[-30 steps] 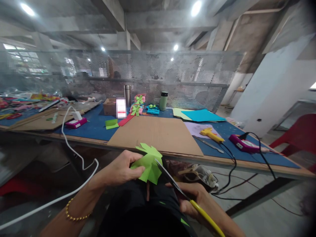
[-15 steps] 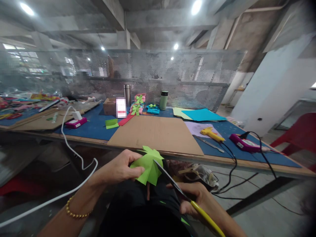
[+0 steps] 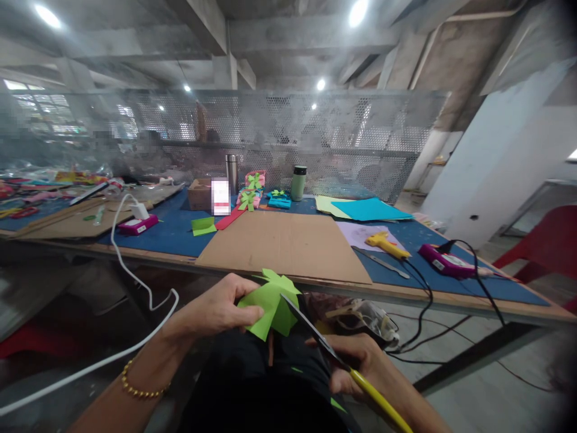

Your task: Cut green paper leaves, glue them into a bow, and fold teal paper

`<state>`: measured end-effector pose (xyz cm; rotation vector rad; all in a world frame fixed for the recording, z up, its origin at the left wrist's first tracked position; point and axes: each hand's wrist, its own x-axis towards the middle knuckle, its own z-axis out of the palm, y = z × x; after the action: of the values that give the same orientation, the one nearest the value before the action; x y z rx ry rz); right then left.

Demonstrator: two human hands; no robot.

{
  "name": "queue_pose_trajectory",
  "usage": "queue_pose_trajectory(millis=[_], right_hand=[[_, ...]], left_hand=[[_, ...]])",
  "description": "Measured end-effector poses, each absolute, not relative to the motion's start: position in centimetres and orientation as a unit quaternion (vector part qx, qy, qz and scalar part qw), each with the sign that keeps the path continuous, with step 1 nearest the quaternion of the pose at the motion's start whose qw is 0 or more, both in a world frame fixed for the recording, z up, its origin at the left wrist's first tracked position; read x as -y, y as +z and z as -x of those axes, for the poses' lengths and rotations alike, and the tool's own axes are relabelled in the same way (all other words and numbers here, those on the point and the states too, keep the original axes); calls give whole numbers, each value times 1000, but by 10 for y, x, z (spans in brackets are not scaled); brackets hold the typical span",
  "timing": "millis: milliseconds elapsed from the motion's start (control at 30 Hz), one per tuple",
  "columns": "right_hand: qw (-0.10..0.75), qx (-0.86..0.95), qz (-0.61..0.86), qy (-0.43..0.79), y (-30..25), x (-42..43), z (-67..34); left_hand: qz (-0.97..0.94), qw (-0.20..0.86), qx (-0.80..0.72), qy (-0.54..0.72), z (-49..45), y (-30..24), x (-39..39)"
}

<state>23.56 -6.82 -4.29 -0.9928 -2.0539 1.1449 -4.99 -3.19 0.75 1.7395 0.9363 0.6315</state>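
Between the thumb and fingers of my left hand (image 3: 225,304) is a light green paper (image 3: 265,307), slit around its edge into several pointed flaps. My right hand (image 3: 360,364) is closed on a pair of scissors (image 3: 324,346) with yellow handles. Their blade reaches up and left, its tip against the right half of the paper. Part of the handles is hidden by the hand and the frame's lower edge. Small green paper scraps (image 3: 337,405) lie on the dark clothing over my lap.
A cardboard sheet (image 3: 288,246) lies on the blue table ahead. To its right are a yellow glue gun (image 3: 387,245), a metal blade-like tool (image 3: 383,263) and a purple power strip (image 3: 446,262). A white cable (image 3: 112,355) hangs at left. A green cup (image 3: 299,183) stands behind.
The green paper has tilted slightly and dipped a little, with the scissors' tip still at its right half. Both hands stay almost where they were.
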Motion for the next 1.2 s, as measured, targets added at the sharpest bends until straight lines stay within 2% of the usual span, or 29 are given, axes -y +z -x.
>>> queue_pose_trajectory(millis=[133,267,367,533,767,933,1200], right_hand=[[250,755,363,486,-37,70,-235],[252,756,377,473,-42,69,-243],[314,730,426,433,-49,68,-247],[491,632,469,375,-44,64,-219],[597,579,440,338,-48,44,-171],[632,573,410,323,-57,43,-170],[608,576,379,393,-61,43,-173]], left_hand=[[-718,509,-385,277,51,6,30],[-690,493,-406,342,52,2,29],[-671,475,-420,384,49,-4,29],[-636,442,-447,448,32,-15,32],[-610,457,-433,481,7,-24,40],[-600,488,-420,474,1,-31,42],[-583,519,-386,491,-8,-36,42]])
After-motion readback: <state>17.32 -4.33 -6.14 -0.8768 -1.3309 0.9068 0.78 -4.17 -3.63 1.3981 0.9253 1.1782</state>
